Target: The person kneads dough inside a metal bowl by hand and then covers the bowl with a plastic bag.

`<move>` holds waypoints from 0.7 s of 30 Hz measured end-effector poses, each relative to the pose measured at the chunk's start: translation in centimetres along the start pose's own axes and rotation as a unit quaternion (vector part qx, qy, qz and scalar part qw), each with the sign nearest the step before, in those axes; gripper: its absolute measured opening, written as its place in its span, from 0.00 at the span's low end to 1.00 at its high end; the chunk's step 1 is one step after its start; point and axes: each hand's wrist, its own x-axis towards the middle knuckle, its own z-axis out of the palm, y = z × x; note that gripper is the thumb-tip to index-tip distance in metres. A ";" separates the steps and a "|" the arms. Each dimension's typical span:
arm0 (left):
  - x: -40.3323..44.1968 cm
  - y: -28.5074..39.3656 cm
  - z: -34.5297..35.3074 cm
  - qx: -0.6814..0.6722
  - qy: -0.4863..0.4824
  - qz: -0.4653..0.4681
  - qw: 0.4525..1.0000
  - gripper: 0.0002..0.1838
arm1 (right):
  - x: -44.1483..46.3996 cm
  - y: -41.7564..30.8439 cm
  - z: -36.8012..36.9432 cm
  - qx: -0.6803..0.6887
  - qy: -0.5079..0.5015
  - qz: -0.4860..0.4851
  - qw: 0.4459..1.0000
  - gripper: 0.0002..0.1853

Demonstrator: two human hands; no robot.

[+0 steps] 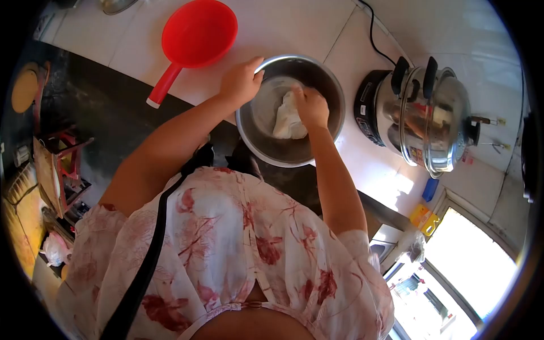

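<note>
A steel basin stands at the counter's edge in front of me. In it lies a pale, lumpy piece of dough. My left hand grips the basin's left rim, thumb to the inside and fingers over the edge. Inside the basin, my right hand is closed against the right side of the dough, its fingers curled and partly hidden from view. Beyond my left hand rests a red plastic ladle-like scoop, its handle pointing toward me.
To the right, a stacked steel steamer pot sits on a black electric base, with a cord running behind. White tiles cover the counter. A yellow box is near the bright window. Reddish shelving stands at far left.
</note>
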 end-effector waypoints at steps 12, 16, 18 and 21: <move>0.0 -0.2 0.1 0.000 -0.002 0.013 1.000 0.17 | -6.4 -3.5 2.6 -0.150 0.036 -0.112 0.982 0.13; -0.2 0.1 0.0 -0.023 -0.036 -0.015 0.999 0.17 | -5.3 -2.4 3.7 -0.118 0.038 -0.158 0.980 0.12; -0.1 -0.1 -0.1 -0.013 -0.015 0.012 1.000 0.14 | -4.0 -1.8 4.0 -0.091 0.040 -0.184 0.978 0.11; -0.1 0.1 -0.6 -0.028 -0.013 0.033 0.999 0.15 | -1.9 -2.1 4.0 -0.082 0.019 -0.179 0.980 0.10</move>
